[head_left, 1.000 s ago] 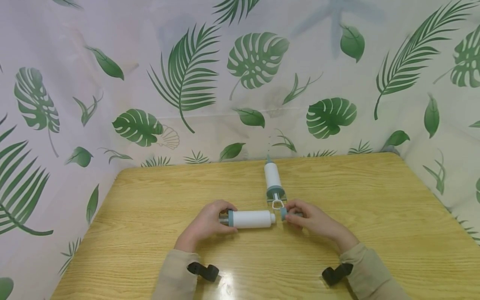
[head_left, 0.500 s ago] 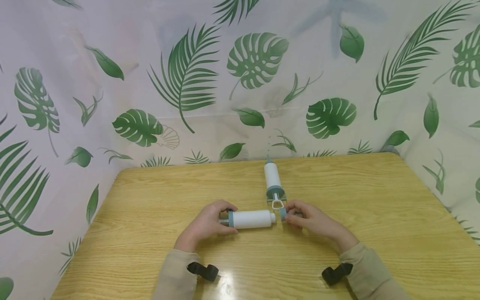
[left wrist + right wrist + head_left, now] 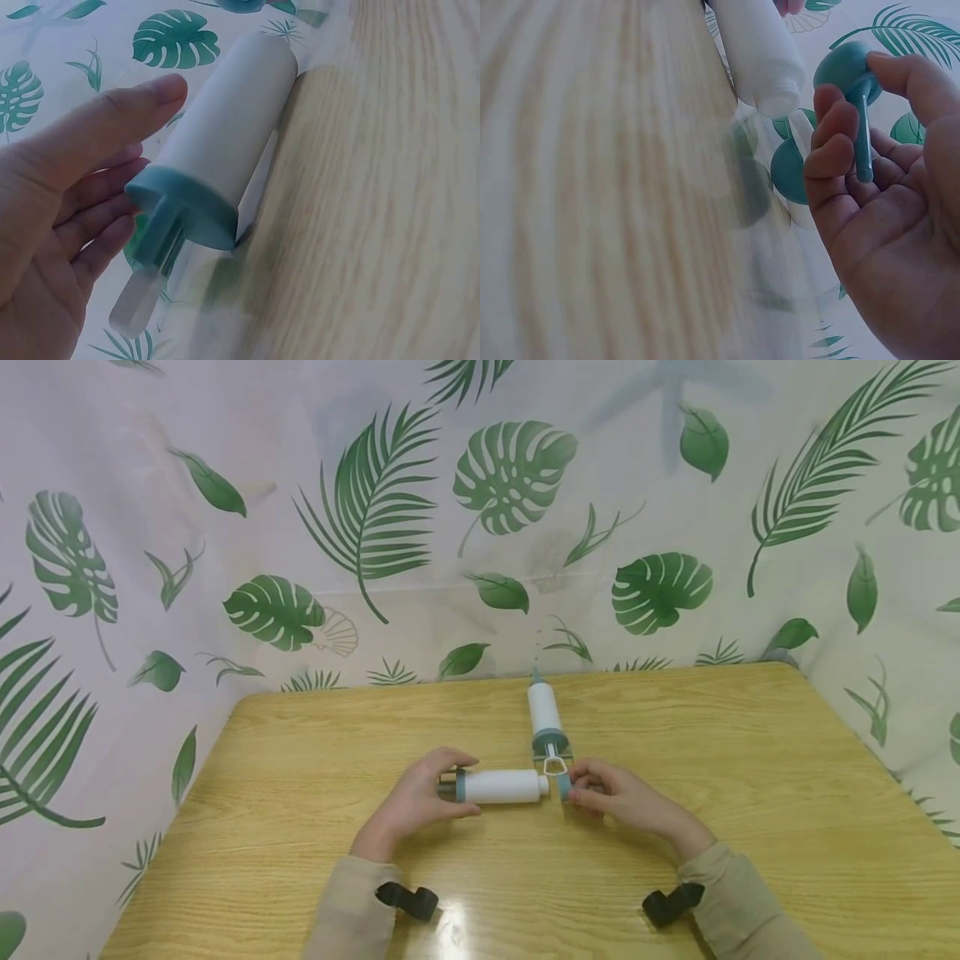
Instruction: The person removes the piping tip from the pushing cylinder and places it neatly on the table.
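Note:
A white syringe barrel (image 3: 501, 787) with a teal end cap and plunger (image 3: 163, 225) lies crosswise on the table, its bare threaded tip (image 3: 776, 97) toward the right. My left hand (image 3: 408, 806) surrounds its plunger end with thumb and fingers spread; in the left wrist view the thumb stands clear of the barrel. My right hand (image 3: 637, 802) pinches a teal nozzle cap (image 3: 845, 66) with a thin spout between thumb and fingers. That cap is close to the barrel's tip, with a small gap between them. Beyond lies a second white syringe (image 3: 544, 708), nozzle fitted and pointing away.
The second syringe's white ring handle (image 3: 555, 767) sits right beside the right fingertips. A wood-grain table (image 3: 315, 752) carries everything, with a leaf-patterned sheet (image 3: 420, 552) behind it and along both sides. Black camera mounts (image 3: 408, 902) are strapped on both sleeves.
The left hand's thumb and fingers have spread away from the barrel, which has shifted slightly away from me. The right hand still pinches the nozzle cap in nearly the same place.

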A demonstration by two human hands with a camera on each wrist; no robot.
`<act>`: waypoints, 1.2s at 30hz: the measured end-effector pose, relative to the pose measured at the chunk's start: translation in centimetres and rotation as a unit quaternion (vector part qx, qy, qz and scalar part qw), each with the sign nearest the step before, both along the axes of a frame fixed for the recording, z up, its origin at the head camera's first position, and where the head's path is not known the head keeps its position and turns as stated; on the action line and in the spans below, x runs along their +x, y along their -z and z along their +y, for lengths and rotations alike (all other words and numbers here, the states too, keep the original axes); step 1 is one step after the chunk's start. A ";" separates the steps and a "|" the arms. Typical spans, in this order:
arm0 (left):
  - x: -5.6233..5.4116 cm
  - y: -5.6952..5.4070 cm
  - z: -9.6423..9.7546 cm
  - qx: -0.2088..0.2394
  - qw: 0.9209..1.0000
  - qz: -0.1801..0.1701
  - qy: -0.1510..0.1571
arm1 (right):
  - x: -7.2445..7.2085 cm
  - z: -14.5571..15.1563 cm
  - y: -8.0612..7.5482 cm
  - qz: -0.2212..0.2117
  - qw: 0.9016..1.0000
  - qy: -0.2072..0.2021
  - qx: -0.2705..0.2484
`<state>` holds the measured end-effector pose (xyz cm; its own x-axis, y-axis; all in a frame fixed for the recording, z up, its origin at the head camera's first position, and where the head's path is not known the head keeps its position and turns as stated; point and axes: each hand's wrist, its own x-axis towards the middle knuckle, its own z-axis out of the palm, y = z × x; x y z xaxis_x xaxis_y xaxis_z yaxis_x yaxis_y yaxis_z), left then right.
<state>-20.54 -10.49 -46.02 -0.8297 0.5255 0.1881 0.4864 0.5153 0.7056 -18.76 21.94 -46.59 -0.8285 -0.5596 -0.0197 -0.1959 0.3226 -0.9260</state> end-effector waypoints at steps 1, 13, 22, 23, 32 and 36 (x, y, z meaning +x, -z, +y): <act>0.0 0.0 0.0 0.001 1.000 0.004 0.000 | 0.0 0.0 0.1 0.001 1.000 0.000 0.000; 0.2 -0.2 0.2 0.021 0.999 0.044 -0.001 | -0.2 0.1 0.4 0.007 1.000 -0.006 0.003; 0.3 -0.4 0.4 0.028 0.998 0.064 0.007 | -0.1 0.0 0.3 -0.001 1.000 -0.004 0.012; 0.3 -0.4 0.5 0.030 0.997 0.069 0.009 | -0.1 0.0 0.2 -0.001 1.000 -0.003 0.013; 0.9 -0.5 2.5 0.046 0.994 0.087 0.049 | 0.3 -0.5 -0.6 0.013 1.000 -0.019 0.020; 1.5 -0.5 4.1 0.065 0.991 0.092 0.078 | 0.7 -1.1 -1.3 0.017 0.999 -0.035 0.021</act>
